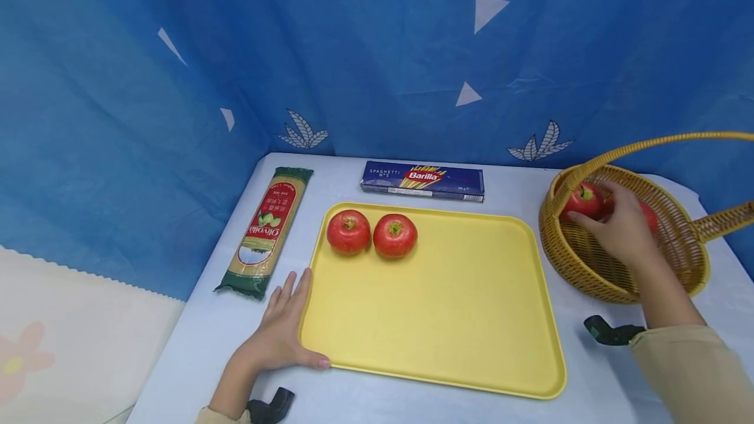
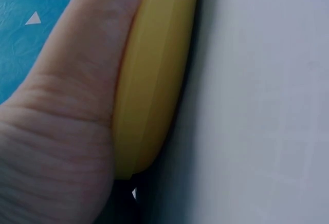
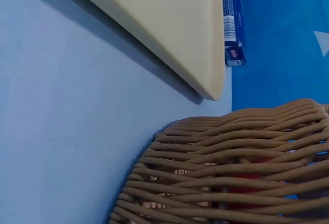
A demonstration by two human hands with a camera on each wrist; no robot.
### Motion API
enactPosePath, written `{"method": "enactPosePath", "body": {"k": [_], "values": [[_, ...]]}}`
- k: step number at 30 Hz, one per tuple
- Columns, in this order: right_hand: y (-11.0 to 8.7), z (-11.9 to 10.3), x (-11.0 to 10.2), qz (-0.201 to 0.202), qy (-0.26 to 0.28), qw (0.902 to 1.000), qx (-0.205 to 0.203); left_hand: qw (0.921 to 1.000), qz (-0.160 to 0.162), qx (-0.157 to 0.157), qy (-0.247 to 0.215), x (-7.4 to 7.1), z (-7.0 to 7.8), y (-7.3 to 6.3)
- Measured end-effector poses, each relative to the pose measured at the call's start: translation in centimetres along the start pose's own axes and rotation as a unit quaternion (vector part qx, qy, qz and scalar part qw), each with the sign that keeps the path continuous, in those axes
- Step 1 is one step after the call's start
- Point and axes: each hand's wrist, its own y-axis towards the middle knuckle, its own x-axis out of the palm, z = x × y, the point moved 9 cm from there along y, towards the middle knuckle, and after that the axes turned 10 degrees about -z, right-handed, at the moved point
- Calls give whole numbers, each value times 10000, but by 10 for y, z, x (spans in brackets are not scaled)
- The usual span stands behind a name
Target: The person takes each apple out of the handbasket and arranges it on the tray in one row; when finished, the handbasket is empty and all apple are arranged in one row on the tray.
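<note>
At right of white worktop [image 1: 188, 371], inside brown woven wicker basket [image 1: 567, 272]: round red apple [image 1: 583, 199], pinched by right hand [image 1: 624, 228], best gripped evenly and moved clear of arched wicker handle [image 1: 677, 138]; left hand [image 1: 277, 340], fingers spread, against corner of yellow rectangular tray [image 1: 442, 313].

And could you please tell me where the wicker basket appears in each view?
Head: the wicker basket stands at the right, around mid-height.
Left wrist: not in the picture.
Right wrist: its woven side fills the lower right.
Shared landmark: the yellow tray, visible in all three views.
</note>
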Motion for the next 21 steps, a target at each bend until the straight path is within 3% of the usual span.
{"method": "enactPosePath", "body": {"k": [10,21], "values": [[20,-2,4,-202,-334,9992,-62,9999,79,114,-55,-2,1,0],[31,1,8,-443,-429,9979,188,10000,44,30,-35,-1,1,0]]}}
